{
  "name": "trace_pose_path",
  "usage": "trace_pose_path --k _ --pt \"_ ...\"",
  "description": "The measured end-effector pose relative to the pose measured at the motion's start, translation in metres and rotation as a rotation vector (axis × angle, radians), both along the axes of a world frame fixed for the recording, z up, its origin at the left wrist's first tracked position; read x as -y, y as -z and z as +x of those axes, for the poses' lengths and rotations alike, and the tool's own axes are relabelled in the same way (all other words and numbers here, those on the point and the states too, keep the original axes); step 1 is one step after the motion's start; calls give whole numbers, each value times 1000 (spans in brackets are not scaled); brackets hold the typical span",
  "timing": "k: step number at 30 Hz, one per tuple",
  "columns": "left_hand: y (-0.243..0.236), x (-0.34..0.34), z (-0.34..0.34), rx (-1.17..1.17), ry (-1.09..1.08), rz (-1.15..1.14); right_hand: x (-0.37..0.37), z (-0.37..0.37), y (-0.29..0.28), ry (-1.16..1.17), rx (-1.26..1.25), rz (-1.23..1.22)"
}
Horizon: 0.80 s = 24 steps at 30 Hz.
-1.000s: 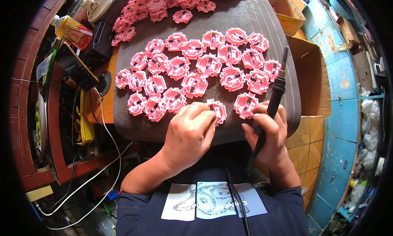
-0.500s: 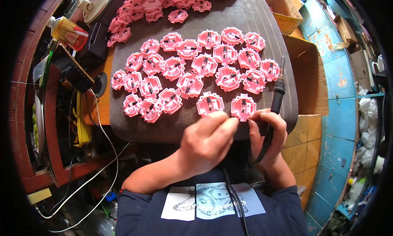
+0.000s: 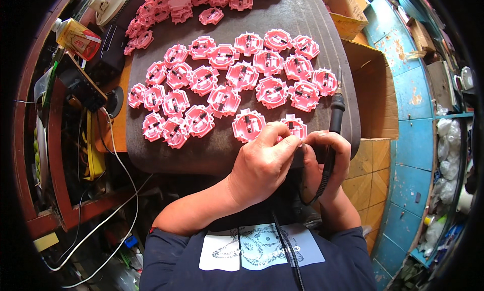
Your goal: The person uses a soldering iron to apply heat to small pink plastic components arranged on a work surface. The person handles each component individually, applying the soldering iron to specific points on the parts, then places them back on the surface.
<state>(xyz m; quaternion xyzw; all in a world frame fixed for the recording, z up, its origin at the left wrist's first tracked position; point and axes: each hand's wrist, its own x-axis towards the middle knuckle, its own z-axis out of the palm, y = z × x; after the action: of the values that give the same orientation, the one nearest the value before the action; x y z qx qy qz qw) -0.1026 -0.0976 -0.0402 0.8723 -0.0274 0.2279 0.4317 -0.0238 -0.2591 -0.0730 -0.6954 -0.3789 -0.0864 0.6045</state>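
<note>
My right hand (image 3: 328,157) is closed around a black-handled soldering iron (image 3: 336,117), its thin tip pointing up and away from me. Thumb and forefinger of that hand meet close to the fingertips of my left hand (image 3: 264,157), which is closed in a pinch; anything between them is too small or hidden to name. Just beyond both hands lies a pink plastic housing (image 3: 299,126), partly covered by my left fingers. To its left, another pink housing (image 3: 248,124) holds a dark, slim part. Several more such housings (image 3: 223,100) are spread face up behind them.
A heap of pink housings (image 3: 179,2) lies at the far end of the dark tabletop (image 3: 237,162). Open cardboard boxes (image 3: 370,89) stand right of it. On the left are a bottle (image 3: 78,38), a black device (image 3: 83,86) and a white cable (image 3: 123,160).
My left fingertips have moved over the lower part of the right-hand front housing and cover more of it. The whole view has shifted slightly.
</note>
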Motion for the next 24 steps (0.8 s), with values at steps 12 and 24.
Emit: trace_pose_path --k 12,24 --pt "2 -1 1 14 -28 -7 -4 3 -4 -30 332 -8" --pt "0 2 2 13 -49 -23 -7 3 -6 11 409 -64"
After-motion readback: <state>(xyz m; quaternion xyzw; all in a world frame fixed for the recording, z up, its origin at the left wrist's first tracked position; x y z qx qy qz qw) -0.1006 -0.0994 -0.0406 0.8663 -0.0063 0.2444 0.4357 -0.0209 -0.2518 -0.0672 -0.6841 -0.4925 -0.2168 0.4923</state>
